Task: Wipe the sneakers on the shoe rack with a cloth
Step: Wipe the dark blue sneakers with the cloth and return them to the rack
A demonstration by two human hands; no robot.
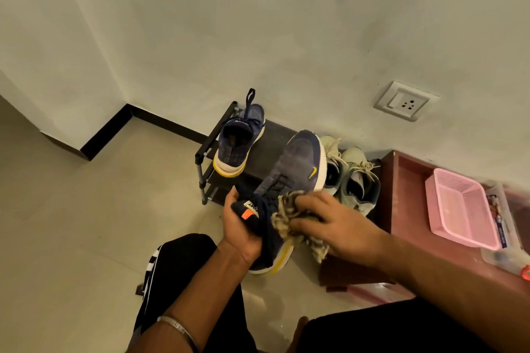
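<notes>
Pale walls (258, 23), beige tiled floor (86, 223), black skirting (160, 120).

Navy sneaker (298, 163) with yellow logo and white-yellow sole, beige checked cloth (286, 209), pink basket (461, 209)
</notes>
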